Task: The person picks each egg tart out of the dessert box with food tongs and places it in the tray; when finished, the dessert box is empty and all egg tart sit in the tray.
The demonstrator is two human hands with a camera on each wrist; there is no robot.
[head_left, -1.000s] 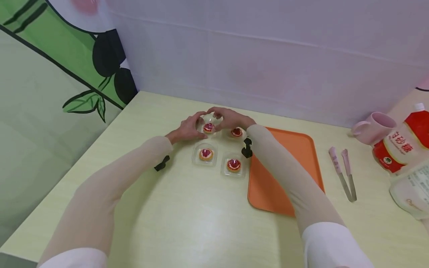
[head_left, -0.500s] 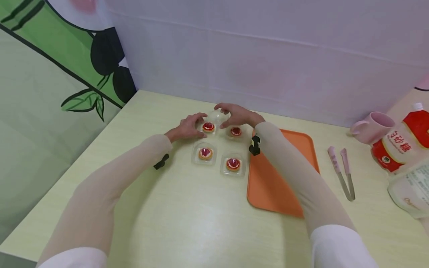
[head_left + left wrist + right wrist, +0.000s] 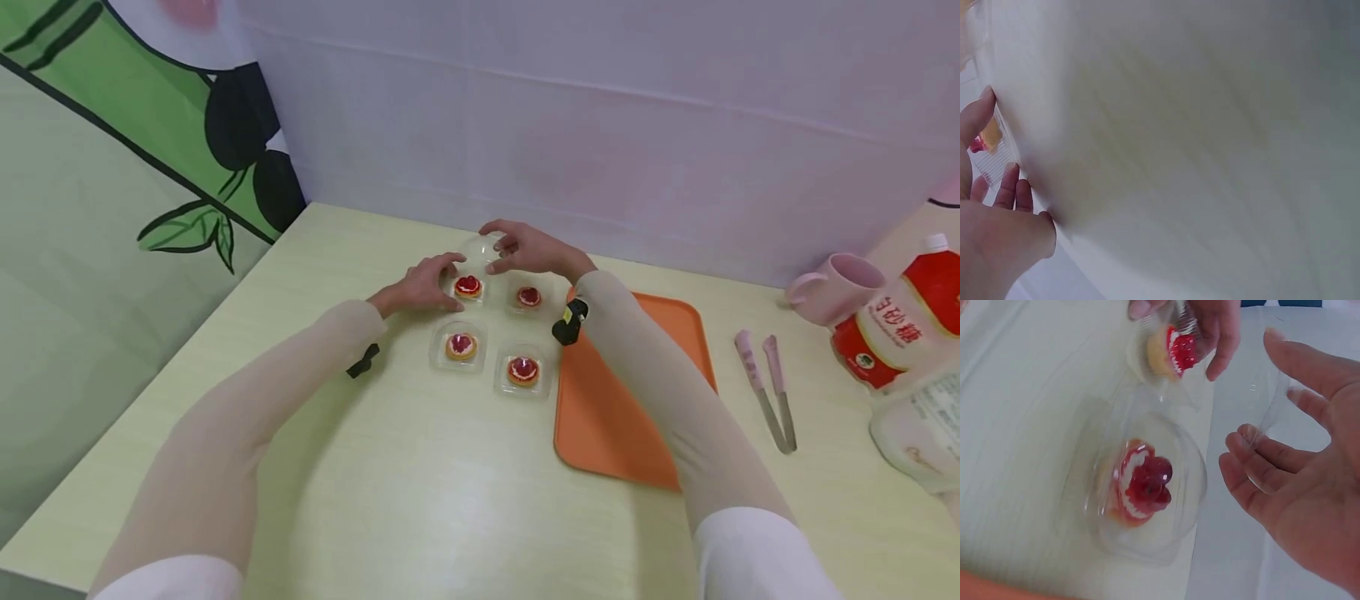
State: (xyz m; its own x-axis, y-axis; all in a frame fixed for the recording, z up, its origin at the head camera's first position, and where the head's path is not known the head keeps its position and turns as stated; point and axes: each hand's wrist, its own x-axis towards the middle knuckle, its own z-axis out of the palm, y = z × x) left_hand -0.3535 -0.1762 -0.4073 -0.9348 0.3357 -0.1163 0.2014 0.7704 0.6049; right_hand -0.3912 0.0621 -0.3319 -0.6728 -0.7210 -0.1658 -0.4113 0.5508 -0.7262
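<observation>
My right hand [image 3: 536,250] holds a clear domed plastic lid [image 3: 477,248] between thumb and curled fingers, raised at the back of an uncovered tart [image 3: 468,287]. That tart has a red glazed top and sits in a clear plastic box base. On its left side my left hand [image 3: 420,286] grips the base, thumb in front and fingers behind; in the left wrist view its fingertips [image 3: 1012,169] lie at the base's edge. Beside it is a covered tart [image 3: 528,297], close up under its dome [image 3: 1179,450] in the right wrist view. Two more boxed tarts [image 3: 461,346] are nearer me.
An orange tray [image 3: 607,433] lies under my right forearm. To its right are two pink-handled utensils [image 3: 772,392] with metal blades, a pink mug [image 3: 837,287], a red-and-white sugar bag [image 3: 900,317] and a pale packet [image 3: 922,433]. A cloth-covered wall [image 3: 600,142] stands behind the table.
My right hand has moved right and back with the lid, away from over the tart, leaving it uncovered. My left hand has stayed at the box base.
</observation>
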